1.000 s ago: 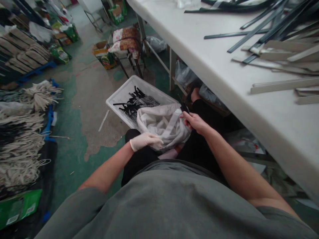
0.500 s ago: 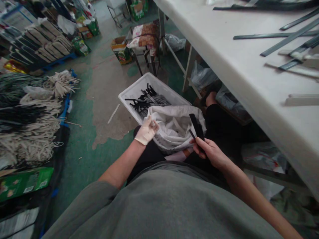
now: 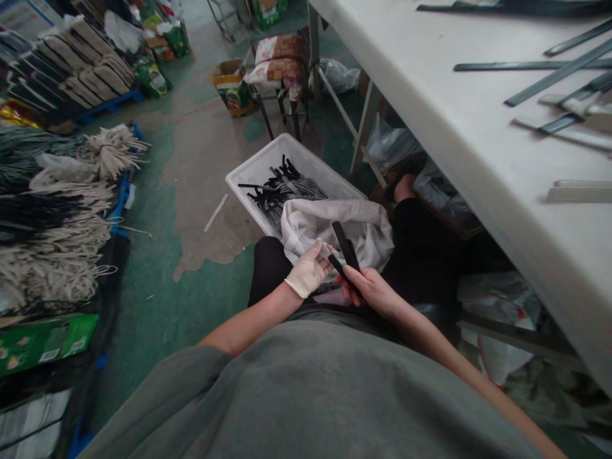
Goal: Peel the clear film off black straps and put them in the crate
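Leftward, pale bundles are heaped; at frame centre, the gloved left hand is placed beside black strips (whether its grip is closed cannot be told), which are clasped over the white sack by the right hand, its grip closed.

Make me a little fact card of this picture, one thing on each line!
Right hand: bare, holding black strips
Left hand: gloved, close to those strips; grip unclear
White sack: open, just beyond the hands
White tub: beyond the sack, with black and grey pieces inside
White table: on the right, dark and pale strips on top
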Motion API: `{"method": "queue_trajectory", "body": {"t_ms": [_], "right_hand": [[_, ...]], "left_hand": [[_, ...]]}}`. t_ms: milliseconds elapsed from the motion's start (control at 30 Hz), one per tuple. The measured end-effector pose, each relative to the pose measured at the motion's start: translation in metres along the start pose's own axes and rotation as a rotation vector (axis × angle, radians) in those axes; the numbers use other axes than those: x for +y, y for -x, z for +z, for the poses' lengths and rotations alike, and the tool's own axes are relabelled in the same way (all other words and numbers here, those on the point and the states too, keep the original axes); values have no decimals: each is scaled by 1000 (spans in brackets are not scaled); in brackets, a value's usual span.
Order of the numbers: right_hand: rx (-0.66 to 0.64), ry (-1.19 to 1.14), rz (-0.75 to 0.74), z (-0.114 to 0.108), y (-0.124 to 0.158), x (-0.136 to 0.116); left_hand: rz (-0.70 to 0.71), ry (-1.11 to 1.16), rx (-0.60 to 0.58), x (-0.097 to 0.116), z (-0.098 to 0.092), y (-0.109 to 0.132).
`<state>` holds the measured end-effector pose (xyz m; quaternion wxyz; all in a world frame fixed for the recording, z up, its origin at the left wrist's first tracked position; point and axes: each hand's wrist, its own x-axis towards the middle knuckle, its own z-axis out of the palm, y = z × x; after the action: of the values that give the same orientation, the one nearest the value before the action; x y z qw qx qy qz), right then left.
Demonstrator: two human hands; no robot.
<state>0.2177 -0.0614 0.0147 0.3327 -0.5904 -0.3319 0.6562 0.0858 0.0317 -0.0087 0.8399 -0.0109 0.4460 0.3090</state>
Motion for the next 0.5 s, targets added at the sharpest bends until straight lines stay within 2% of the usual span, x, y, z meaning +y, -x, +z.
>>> {"method": "queue_trajectory", "body": {"t_ms": [167, 300, 400, 433, 500], "right_hand": [[-3, -1, 7, -1, -4, 2], [-6, -55, 7, 1, -9, -1], [45, -97, 20, 4, -7, -8], [55, -91, 38, 4, -6, -8], [-8, -53, 29, -1, -1, -5]], "left_hand": [[1, -67, -19, -4, -1, -2], [20, -248, -136, -18, -9, -1], [41, -456, -234, -24, -7, 14], [66, -531, -223, -23, -3, 18], [243, -645, -91, -16, 8, 19]]}}
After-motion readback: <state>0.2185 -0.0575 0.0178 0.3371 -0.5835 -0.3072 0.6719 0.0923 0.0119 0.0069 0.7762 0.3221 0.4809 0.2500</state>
